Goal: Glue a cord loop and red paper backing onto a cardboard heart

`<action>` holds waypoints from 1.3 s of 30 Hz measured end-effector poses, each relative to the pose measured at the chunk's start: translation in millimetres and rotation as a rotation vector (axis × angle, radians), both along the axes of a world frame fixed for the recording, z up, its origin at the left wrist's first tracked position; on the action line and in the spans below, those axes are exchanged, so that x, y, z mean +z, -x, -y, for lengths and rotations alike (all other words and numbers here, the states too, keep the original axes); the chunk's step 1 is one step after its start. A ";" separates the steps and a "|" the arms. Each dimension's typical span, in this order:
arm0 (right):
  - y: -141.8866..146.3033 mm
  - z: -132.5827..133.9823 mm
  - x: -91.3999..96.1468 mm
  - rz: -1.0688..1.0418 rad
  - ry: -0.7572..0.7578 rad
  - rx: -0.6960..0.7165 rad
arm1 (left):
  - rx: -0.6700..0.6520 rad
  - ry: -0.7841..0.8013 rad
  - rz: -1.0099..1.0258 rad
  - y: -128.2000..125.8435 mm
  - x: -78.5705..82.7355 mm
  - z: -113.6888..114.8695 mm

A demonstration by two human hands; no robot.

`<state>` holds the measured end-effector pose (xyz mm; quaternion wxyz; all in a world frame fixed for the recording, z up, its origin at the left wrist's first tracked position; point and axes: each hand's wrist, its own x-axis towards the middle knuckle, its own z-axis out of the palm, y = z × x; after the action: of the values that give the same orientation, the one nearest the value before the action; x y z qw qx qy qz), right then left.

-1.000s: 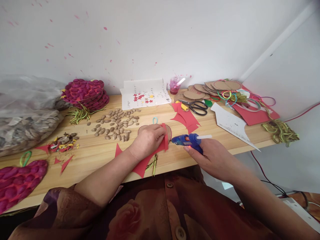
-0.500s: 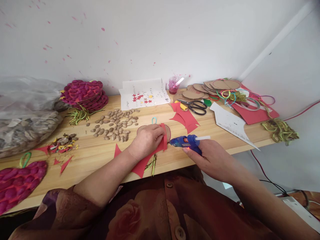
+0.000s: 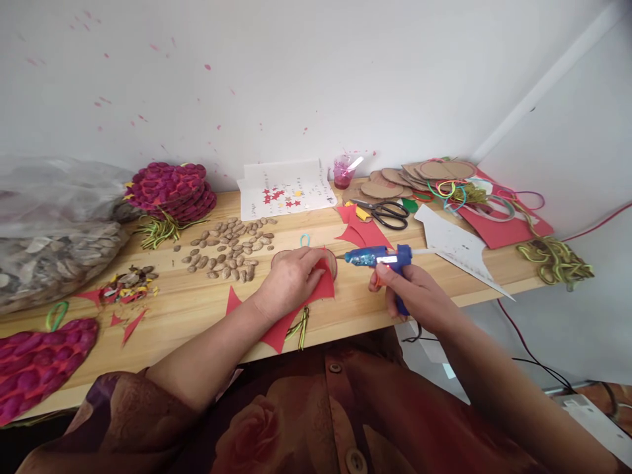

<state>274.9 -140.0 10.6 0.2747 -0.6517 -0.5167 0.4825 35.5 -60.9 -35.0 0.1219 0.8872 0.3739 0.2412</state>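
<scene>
With fingers bent together, my left hand (image 3: pixel 289 276) grips the edge of a red paper sheet (image 3: pixel 323 286) and presses it over a rounded cardboard piece (image 3: pixel 333 264). A small turquoise loop (image 3: pixel 305 239) sticks out above that cardboard, and a green-and-brown yarn tassel (image 3: pixel 300 326) hangs out below. My right hand (image 3: pixel 419 293) is closed around the handle of a blue hot glue gun (image 3: pixel 375 257), with a white glue stick at its back. The gun's nozzle points left at the cardboard's right edge; whether it touches cannot be told.
Peanuts (image 3: pixel 232 250) lie left of centre. Behind are a stack of magenta crafts (image 3: pixel 170 187), white paper (image 3: pixel 286 184) with stars, and a cup (image 3: pixel 343 172). Black-handled scissors (image 3: pixel 388 214), red scraps (image 3: pixel 363 230) and cardboard ovals (image 3: pixel 382 186) lie right; a plastic bag (image 3: pixel 54 230) stands left.
The glue gun has moved up and tilted level, with its nozzle now higher along the cardboard's edge. The red strip that stood raised beside my left fingers is now folded down.
</scene>
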 end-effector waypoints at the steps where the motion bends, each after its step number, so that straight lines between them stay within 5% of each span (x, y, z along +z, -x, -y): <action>1: -2.0 -2.3 -4.3 -0.144 0.011 -0.053 | 0.019 -0.008 0.006 0.0 -1.2 1.6; 5: -7.4 -9.3 -15.3 -0.506 0.026 -0.197 | -0.004 -0.087 -0.037 -0.8 -11.3 8.3; 13: -7.1 -13.0 -21.5 -0.633 0.049 -0.204 | -0.057 -0.164 -0.231 -11.3 -34.5 9.9; 28: -8.4 -11.6 -25.7 -0.647 0.039 -0.171 | -0.087 -0.229 -0.568 -25.6 -7.6 14.6; 34: -10.0 -12.6 -29.6 -0.699 0.009 -0.168 | -0.145 -0.247 -0.552 -23.2 -4.5 17.1; 39: -13.6 -13.6 -30.3 -0.745 0.013 -0.167 | -0.037 -0.274 -0.378 -17.2 -11.6 31.3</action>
<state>288.4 -126.4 -19.7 0.4779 -0.4731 -0.3234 0.6658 52.6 -92.2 -46.6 -0.0674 0.9315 0.3377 0.1169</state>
